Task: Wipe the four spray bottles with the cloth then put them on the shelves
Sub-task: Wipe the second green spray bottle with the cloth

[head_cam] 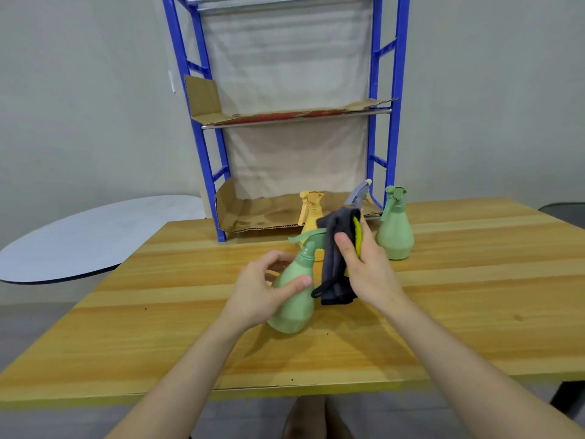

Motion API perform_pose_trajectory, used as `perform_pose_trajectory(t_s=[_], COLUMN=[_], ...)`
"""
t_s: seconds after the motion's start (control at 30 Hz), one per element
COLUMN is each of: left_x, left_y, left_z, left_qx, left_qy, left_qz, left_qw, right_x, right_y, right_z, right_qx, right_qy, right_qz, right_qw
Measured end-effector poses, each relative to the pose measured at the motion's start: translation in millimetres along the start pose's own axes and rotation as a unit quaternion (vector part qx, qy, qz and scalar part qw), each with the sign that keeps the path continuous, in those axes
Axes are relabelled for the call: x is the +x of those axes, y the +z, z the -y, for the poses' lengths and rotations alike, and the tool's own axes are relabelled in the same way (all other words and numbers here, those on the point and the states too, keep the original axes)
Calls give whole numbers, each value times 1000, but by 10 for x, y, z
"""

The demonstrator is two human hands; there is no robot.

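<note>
We are holding the green bottle (292, 299) over the table (158, 327) with our left hand (262, 289) wrapped around its smooth, probably light body, while our right hand (364, 264) is pinching the soft cloth (335, 258) beside its neck.

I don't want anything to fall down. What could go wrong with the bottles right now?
1. The left hand holds the tilted green bottle mostly with its fingers; rubbing hard with the cloth in the right hand might make it slip.
2. The yellow bottle and the other green bottle stand just behind the hands, so a wide swipe could knock them over.
</note>
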State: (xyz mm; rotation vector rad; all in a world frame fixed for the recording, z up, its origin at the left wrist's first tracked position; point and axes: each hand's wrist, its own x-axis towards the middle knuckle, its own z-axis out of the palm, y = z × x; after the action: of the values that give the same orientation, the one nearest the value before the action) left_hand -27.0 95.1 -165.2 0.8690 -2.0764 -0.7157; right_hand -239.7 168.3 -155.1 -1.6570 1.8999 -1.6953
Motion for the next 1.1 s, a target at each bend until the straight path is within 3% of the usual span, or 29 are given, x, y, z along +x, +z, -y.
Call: perform_pose_trajectory(t_s=[0.1, 0.23, 0.37, 0.5, 0.63, 0.77, 0.83, 1.1], left_x=[-58, -124, -185, -299, -115, 345, 409, 192], left_y=[106, 123, 242, 147, -294, -709, -775, -741], left_z=[-70, -52, -62, -36, -22, -113, -179, -75], left_qx=[11, -38, -41, -159, -147, -183, -140, -102], left_qy=[9, -88, -89, -122, -92, -58, -44, -19], left_qz=[-18, -67, -78, -45, -58, 86, 119, 40], left_qw=[1000, 993, 992, 979, 983, 978, 982, 994], right_x=[-116, -143, -155, -183, -166, -134, -124, -91], right_y=[-82, -222, -189, -195, -237, -127, -104, -257], right_z=[-56, -103, -61, -18, 52, 127, 136, 434], right_qx=[32, 42, 53, 59, 60, 52, 45, 12], right_qy=[34, 62, 62, 65, 50, 34, 25, -17], right_qz=[-38, -92, -74, -48, -38, -10, -2, 20], right_qw=[998, 993, 994, 995, 996, 998, 999, 1000])
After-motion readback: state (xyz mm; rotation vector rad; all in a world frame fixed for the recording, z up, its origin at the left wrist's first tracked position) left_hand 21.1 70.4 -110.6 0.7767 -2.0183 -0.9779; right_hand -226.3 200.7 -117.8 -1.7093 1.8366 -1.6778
